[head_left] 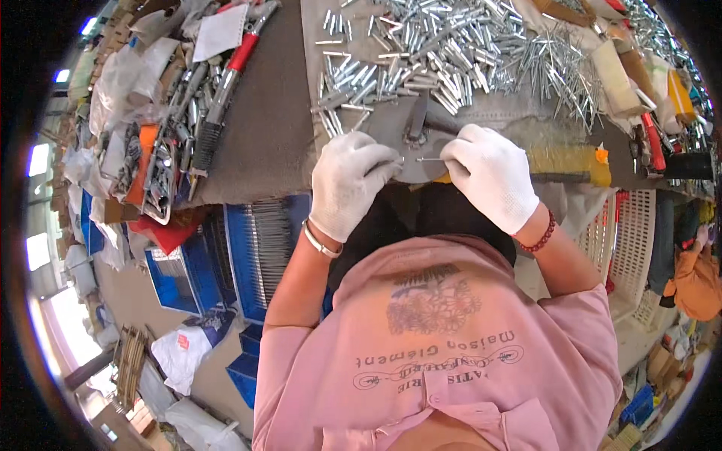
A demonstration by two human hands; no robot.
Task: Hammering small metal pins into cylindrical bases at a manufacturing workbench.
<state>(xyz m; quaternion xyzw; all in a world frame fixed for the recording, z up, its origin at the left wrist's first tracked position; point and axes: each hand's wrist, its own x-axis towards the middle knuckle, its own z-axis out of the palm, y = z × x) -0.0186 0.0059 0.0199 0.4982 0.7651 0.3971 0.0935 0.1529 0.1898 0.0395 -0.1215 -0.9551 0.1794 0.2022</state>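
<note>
Both my hands wear white knit gloves and face each other over the near edge of the bench. My right hand (489,174) is closed in a pinch on a thin metal pin (430,158), whose tip points toward the left hand. My left hand (350,180) is closed too, fingertips pressed together; a tiny bright end shows at them, but what it belongs to is hidden. Between and beyond the hands stands a dark metal fixture (418,116) on a round grey plate (387,120). Short silvery metal sleeves (421,56) lie heaped behind it.
Thin metal rods (556,71) are piled at the back right. At the left lie hand tools, among them a red-handled one (242,51), and plastic bags (124,83). Blue crates (248,255) stand below the bench, a white basket (628,248) at the right. Another person (696,282) is far right.
</note>
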